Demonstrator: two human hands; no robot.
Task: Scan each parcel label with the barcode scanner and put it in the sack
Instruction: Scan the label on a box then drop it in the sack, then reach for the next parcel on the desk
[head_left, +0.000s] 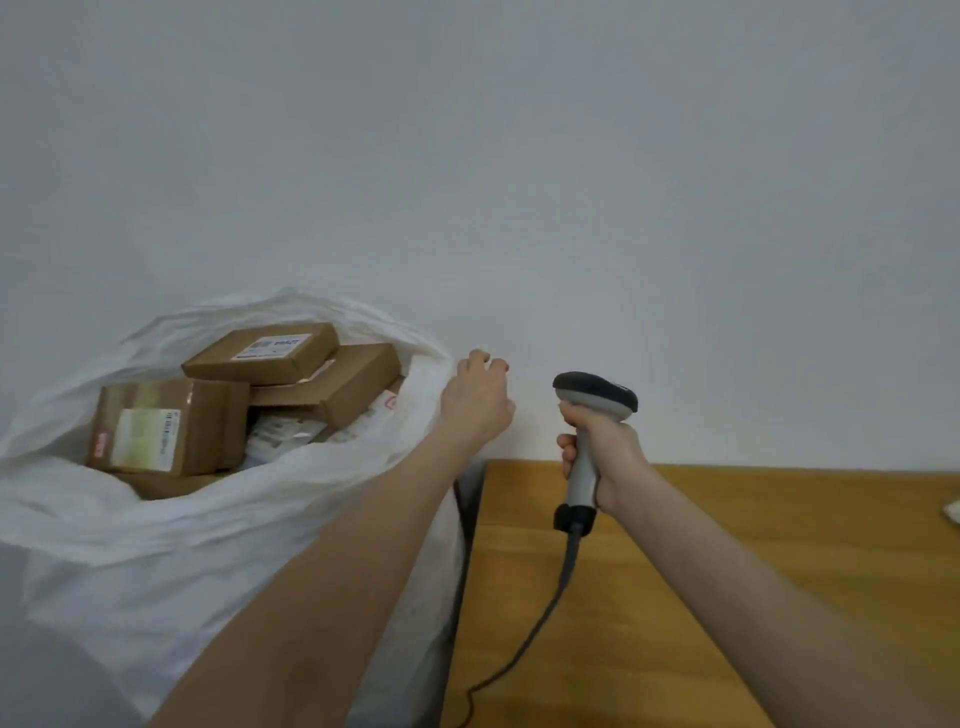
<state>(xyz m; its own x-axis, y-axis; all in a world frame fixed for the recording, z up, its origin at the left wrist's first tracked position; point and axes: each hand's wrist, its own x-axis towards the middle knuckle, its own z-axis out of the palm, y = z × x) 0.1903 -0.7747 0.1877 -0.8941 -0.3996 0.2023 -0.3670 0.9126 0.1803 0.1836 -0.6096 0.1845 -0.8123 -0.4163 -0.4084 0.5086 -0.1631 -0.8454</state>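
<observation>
A big white sack (171, 540) stands open at the left and holds several brown cardboard parcels. The top parcel (262, 352) shows its white label, and another labelled parcel (166, 427) leans at the sack's left. My left hand (478, 397) hovers by the sack's right rim with loosely curled fingers, holding nothing that I can see. My right hand (605, 449) grips the grey handle of the barcode scanner (595, 397), held upright over the table's back left corner with its black head on top.
A wooden table (779, 530) fills the lower right, against a plain white wall. The scanner's dark cable (545, 613) trails down along the table's left edge. A small white object (953, 510) peeks in at the right edge.
</observation>
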